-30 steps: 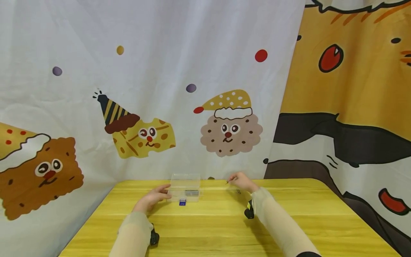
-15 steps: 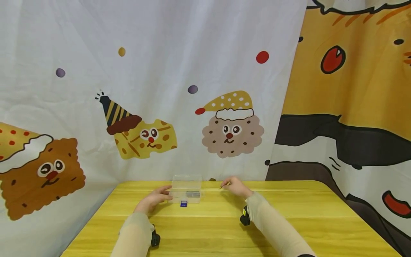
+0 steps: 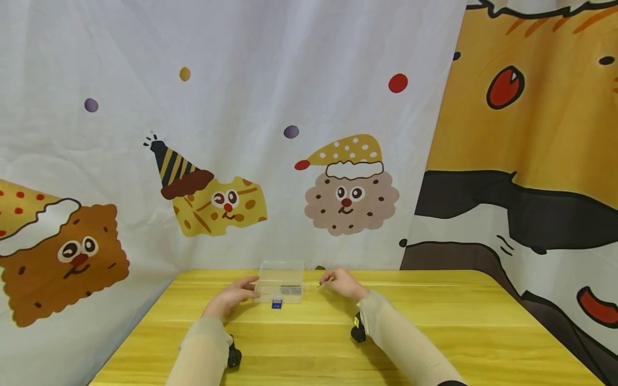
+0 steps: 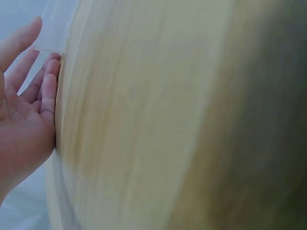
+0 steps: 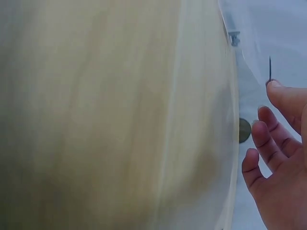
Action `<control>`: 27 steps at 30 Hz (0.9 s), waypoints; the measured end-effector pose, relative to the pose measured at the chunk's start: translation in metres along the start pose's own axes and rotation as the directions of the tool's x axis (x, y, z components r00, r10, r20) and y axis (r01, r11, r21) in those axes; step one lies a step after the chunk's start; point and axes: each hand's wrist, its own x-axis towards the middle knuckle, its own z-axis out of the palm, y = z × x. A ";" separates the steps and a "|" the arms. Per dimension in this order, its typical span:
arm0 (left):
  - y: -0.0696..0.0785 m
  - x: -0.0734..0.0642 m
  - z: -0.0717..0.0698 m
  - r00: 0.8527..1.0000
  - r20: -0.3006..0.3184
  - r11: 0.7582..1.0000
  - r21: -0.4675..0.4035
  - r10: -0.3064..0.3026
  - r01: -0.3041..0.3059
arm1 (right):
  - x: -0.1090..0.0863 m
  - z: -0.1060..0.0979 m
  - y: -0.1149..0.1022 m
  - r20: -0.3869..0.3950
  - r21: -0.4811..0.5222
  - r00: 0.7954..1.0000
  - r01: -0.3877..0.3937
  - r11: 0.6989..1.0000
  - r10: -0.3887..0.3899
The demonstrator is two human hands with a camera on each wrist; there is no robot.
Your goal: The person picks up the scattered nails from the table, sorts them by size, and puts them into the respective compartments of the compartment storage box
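Observation:
A clear plastic box [image 3: 265, 294] stands near the table's far edge, its lid [image 3: 281, 271] raised at the back. Small dark pieces [image 3: 291, 290] lie in its right part; their kind is too small to tell. My left hand [image 3: 233, 297] is at the box's left side, fingers extended and thumb apart, seemingly touching it. To the right of the box, my right hand [image 3: 344, 284] pinches a thin, dark, pointed nail [image 5: 270, 68] between thumb and forefinger. Its point sticks out beyond the fingertips toward the box, and its other end is hidden by the fingers.
A small blue tag [image 3: 277, 303] is at the front of the box. The yellow wooden table [image 3: 299, 348] ends at a white cartoon-printed curtain [image 3: 289, 214] behind it. Each wrist wears a black camera.
My right hand has moved left toward the box with the nail pinched in it. The left hand stays beside the box. The view has shifted slightly.

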 end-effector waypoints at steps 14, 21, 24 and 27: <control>0.002 -0.001 0.002 1.000 -0.017 1.000 0.002 -0.004 0.004 | 0.012 0.015 -0.028 0.003 -0.015 0.998 0.055 0.998 -0.055; -0.001 0.001 0.002 0.999 -0.034 1.000 -0.011 -0.007 0.006 | 0.017 0.024 -0.038 0.016 -0.003 0.999 0.041 0.999 -0.041; -0.002 0.001 0.002 0.999 -0.033 1.000 -0.011 -0.001 0.000 | 0.020 0.029 -0.040 0.021 -0.004 0.999 0.041 0.999 -0.041; -0.001 0.000 0.002 0.999 -0.032 1.000 -0.008 0.001 -0.001 | 0.023 0.033 -0.041 0.021 -0.020 0.998 0.054 0.998 -0.054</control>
